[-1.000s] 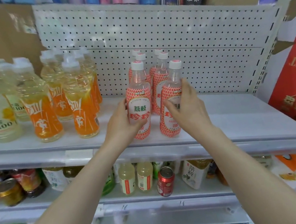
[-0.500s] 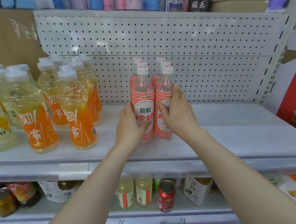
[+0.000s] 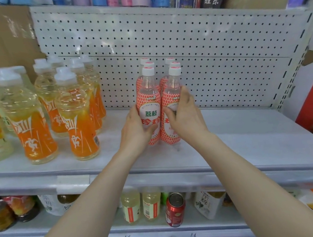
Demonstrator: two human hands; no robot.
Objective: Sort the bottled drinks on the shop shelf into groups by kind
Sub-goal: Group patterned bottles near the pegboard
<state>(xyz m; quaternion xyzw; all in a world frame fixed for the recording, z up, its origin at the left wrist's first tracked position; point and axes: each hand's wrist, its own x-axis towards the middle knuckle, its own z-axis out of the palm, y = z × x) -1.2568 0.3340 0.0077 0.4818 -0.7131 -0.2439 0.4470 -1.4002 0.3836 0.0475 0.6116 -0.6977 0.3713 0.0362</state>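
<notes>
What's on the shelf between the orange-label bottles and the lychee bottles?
Nothing: in the head view, bare shelf separates the orange-label bottles from the lychee bottles.

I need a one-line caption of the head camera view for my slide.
Left hand and right hand grip the front two pink lychee bottles on the shelf, apart from the orange-labelled bottles.

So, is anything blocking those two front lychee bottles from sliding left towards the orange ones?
Nothing visible. The shelf is bare between the left hand on the lychee bottles and the orange bottles. Right hand holds the other.
</notes>
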